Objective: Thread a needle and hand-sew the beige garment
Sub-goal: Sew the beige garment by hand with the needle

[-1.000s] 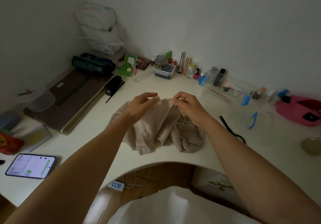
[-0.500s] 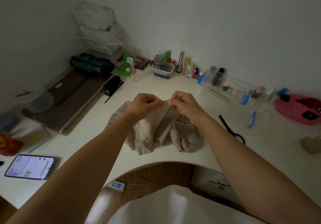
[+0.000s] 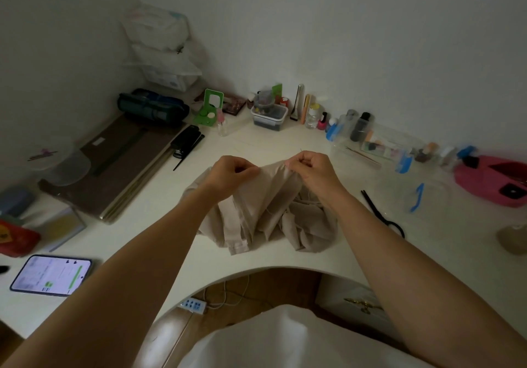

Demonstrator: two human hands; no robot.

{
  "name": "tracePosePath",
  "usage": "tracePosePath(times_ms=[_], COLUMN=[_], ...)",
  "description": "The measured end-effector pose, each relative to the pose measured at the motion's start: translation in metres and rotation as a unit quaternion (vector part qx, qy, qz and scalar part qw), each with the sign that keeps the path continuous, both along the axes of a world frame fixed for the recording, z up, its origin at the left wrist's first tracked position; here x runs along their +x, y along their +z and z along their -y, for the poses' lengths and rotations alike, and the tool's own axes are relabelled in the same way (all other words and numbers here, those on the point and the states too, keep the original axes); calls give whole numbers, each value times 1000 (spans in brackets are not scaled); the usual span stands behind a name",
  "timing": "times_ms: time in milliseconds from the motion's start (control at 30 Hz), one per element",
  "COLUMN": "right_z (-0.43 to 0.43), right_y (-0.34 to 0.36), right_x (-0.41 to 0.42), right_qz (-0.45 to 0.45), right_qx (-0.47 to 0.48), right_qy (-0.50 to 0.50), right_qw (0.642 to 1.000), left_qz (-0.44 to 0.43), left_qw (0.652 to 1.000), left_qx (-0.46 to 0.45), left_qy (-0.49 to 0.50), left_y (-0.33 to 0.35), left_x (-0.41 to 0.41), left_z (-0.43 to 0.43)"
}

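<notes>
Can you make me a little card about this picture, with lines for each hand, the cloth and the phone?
left hand: pinches the top edge of the beige garment
right hand: fingers curled, pinches the same edge
beige garment: bunched on the white desk, top edge lifted between both hands
needle: too small to tell
phone: flat on the desk's near left, screen lit

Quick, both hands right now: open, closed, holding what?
Left hand: closed, pinching the top edge of the beige garment.
Right hand: closed, pinching the same edge, a little to the right.
</notes>
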State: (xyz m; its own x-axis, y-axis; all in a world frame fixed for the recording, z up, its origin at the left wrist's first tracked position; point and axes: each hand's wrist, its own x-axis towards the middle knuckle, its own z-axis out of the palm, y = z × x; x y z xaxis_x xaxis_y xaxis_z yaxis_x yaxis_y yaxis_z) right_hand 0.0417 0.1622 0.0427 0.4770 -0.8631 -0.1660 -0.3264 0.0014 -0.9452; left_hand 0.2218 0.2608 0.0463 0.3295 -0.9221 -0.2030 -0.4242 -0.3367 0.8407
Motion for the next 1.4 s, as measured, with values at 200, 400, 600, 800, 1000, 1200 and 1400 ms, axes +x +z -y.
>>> tracePosePath(times_ms=[200,400,600,800,1000,1200,1400], right_z=[-2,1,-2,-3,-4,5,-4], right_y=[-3,-6,-5,-1,5,2,-4], right_x=[-1,0,-2,2,5,8,10], right_qz=[-6,-31,-19,-9,-16,-35,-163], right_qx=[3,-11,7,4,22,30,-122], right_qy=[1,-23,-18,-15,17,-47,-44], right_qw=[1000,999,1000,1000,999,998,978], left_qz=[66,-9,-72,-69,-128,-185,-197], left_qw=[998,1000,996,996,991,979,970], left_qx=[-18,-25,-46,-31,5,-9,-18], left_qy=[-5,-6,36,45,28,81,139], left_y=[-3,2,2,8,15,15,11], left_x=[-3,-11,-9,-16,-21,-25,-31], left_z=[-2,-4,-4,-2,-5,-4,-3])
